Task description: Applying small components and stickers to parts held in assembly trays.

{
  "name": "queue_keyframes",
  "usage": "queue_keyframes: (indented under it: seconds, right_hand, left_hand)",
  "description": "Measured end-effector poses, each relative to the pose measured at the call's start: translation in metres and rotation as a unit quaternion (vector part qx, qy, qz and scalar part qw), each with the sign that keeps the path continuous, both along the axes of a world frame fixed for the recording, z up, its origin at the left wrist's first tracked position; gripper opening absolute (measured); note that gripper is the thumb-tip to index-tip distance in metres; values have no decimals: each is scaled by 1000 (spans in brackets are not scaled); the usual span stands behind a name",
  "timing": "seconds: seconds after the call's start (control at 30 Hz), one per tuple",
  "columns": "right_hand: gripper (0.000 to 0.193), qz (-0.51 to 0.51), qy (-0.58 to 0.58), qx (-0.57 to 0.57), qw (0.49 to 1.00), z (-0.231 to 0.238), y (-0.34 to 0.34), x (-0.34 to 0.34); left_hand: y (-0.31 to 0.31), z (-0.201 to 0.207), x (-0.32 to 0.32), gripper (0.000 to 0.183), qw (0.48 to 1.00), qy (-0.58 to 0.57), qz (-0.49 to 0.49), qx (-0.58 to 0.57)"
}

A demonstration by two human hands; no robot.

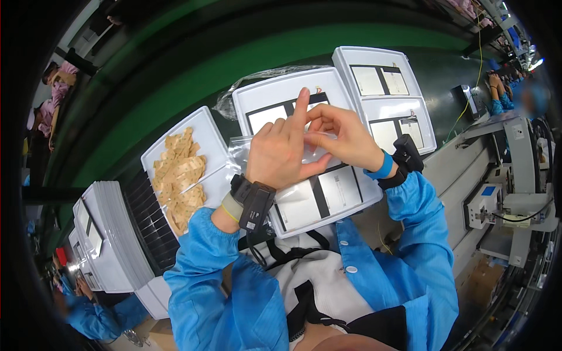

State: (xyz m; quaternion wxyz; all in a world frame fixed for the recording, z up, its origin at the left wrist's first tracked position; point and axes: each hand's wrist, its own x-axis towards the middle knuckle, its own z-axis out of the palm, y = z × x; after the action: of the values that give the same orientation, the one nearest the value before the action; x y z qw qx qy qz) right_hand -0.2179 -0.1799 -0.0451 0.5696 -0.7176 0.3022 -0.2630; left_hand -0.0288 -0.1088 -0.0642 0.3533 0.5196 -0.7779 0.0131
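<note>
My left hand (pixel 278 152) is over a white tray (pixel 336 218), its index finger and thumb stretched out and the other fingers bent. Close against that index finger, my right hand (pixel 348 137) has its thumb and fingers drawn together. Anything held between them is too small or hidden to make out. Flat silver battery packs (pixel 341 191) with black bands lie in the tray beneath, partly covered by my hands. Beside my left hand shows a clear plastic bag (pixel 239 151); whether the hand touches it is not visible.
Two similar packs lie in another white tray (pixel 430 126) at the right. On the left, tan paper-like pieces (pixel 178 169) fill part of a tray, near stacked white trays (pixel 111 234). A machine (pixel 503 205) stands far right. Other people work at both sides.
</note>
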Motion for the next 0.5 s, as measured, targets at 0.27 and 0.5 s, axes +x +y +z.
queue_keyframes:
  seconds: [0.27,0.5]
  right_hand:
    - [11,-53,-30,-123,991,16,12,8]
    - [13,-46,-30,-267,962,30,32,18]
  left_hand:
    - [45,34,56,65,984,95,38,147]
    - [68,34,65,39,888,403,-20,220]
